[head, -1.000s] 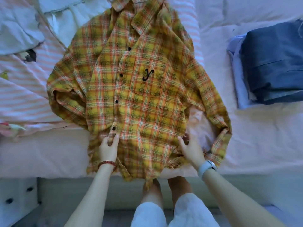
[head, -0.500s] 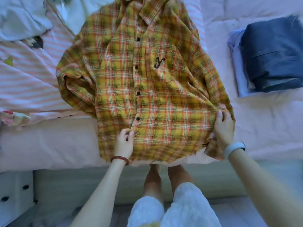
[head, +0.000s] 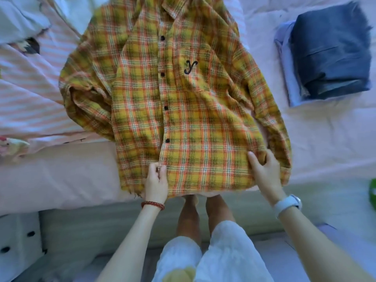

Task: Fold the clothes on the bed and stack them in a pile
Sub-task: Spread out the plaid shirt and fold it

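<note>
A yellow and orange plaid shirt (head: 183,102) lies buttoned, front up, on the bed (head: 61,176), its collar far from me and its hem at the near edge. My left hand (head: 155,182) pinches the hem at the button placket between thumb and fingers. My right hand (head: 264,171) grips the shirt's lower right side, where the sleeve meets the body, thumb on top of the cloth. The left sleeve is bunched beside the body. At the far right stands a pile of folded clothes (head: 329,55), dark blue on top of light blue.
Striped pink bedding (head: 30,94) and a pale crumpled cloth (head: 18,17) lie at the left. A white drawer unit (head: 18,241) stands on the floor at the lower left. A green object (head: 372,192) shows at the right edge. My legs stand against the bed frame.
My right hand slid inward along the hem from the shirt's right corner. My left hand kept its pinch on the placket. The shirt's lower front lies flatter and more spread.
</note>
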